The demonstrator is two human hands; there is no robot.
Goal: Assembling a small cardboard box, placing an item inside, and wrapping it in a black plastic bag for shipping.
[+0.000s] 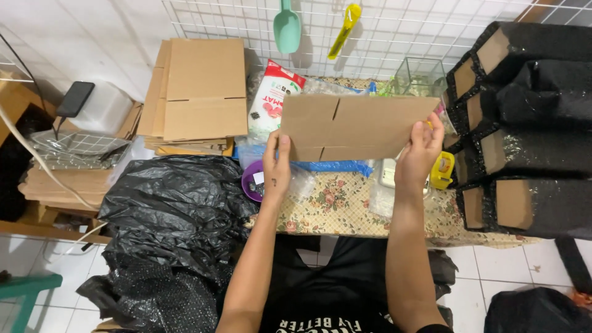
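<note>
The left hand (275,165) and right hand (421,154) are pinching the ends of a flat cardboard box (354,126) in the middle of the frame, and it might be slipping and knocking the purple bowl (251,180) just below.

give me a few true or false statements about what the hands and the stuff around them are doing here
1. Both hands hold a flat cardboard sheet. True: left hand at its lower left, right hand at its right edge.
2. The cardboard is folded into a closed box. False: it is flat, unfolded.
3. A green scoop hangs on the wire grid. True.
4. The table has a plain white cover. False: the cloth is floral.
5. Black-wrapped parcels are stacked at the right. True.
</note>
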